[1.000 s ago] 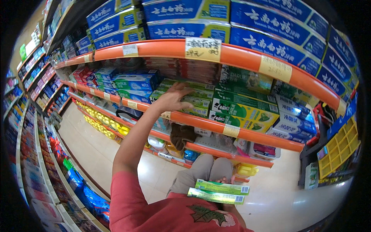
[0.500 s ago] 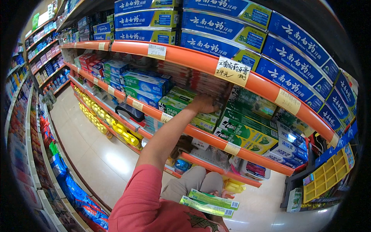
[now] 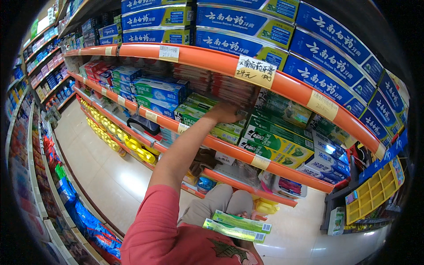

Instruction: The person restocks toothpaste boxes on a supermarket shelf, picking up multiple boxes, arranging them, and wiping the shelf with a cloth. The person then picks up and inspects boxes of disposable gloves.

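My left arm reaches into the middle shelf. At its end my left hand [image 3: 224, 113] lies over the light green toothpaste boxes [image 3: 226, 133], beside a taller stack of dark green and yellow toothpaste boxes [image 3: 276, 148]. Its fingers point into the shelf and are partly hidden in shade, so their grip does not show clearly. Low in front of my knees, two long light green toothpaste boxes [image 3: 236, 228] lie one beside the other in my right hand [image 3: 242, 214]. Only a few of that hand's fingertips show past the boxes' edge.
An orange shelf edge [image 3: 203, 52] with price labels runs above my left hand, carrying stacked blue toothpaste boxes [image 3: 229, 42]. Blue and white boxes [image 3: 159, 90] stand left of my hand. Yellow bottles [image 3: 139, 149] line the lowest shelf; a yellow divided tray [image 3: 373, 194] is at right.
The shelf has shifted slightly left and the lap a little up in the view. My left hand stays at the green boxes, and my right hand keeps the two boxes low.
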`<action>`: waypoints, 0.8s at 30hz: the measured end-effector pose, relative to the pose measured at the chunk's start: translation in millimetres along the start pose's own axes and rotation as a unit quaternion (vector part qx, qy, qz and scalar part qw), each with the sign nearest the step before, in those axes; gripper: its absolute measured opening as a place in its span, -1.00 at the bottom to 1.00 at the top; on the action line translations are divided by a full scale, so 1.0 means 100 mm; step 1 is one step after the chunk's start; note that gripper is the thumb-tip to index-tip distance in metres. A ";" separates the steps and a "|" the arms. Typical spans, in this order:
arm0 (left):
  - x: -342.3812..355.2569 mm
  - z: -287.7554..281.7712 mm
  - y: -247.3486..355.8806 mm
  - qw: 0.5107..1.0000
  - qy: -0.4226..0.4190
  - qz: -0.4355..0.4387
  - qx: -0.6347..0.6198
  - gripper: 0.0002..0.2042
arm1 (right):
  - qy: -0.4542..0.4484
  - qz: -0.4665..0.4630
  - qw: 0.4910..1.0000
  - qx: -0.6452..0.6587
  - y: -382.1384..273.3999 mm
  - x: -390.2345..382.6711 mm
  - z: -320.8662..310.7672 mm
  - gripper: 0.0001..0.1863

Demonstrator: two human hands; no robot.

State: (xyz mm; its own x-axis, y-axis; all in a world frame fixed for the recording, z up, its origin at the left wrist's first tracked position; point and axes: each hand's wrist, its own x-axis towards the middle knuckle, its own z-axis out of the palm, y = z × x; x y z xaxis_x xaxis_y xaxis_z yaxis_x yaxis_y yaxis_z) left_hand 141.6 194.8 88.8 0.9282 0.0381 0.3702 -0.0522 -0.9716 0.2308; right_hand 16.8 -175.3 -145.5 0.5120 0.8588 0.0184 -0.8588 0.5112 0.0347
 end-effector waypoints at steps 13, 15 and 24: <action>-0.04 -0.05 0.02 0.997 -0.027 -0.064 0.026 -0.48 | -0.037 0.013 0.999 0.019 0.02 0.00 -0.03 -0.25; -0.11 -0.13 0.09 0.994 0.059 -0.070 0.065 -0.56 | -0.043 0.014 0.999 0.021 0.03 0.00 -0.02 -0.25; -1.44 0.08 1.17 0.964 0.178 0.041 -0.192 -0.93 | -0.055 -0.032 0.997 0.033 0.03 -0.05 -0.06 -0.25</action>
State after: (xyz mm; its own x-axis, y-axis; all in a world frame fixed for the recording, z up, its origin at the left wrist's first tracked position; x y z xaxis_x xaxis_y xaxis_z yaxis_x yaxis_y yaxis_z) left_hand 4.7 73.5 55.5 0.7337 0.1081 0.6709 -0.3160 -0.8197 0.4777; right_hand 11.5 -178.3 -151.2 0.5686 0.8134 0.1228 -0.8224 0.5592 0.1044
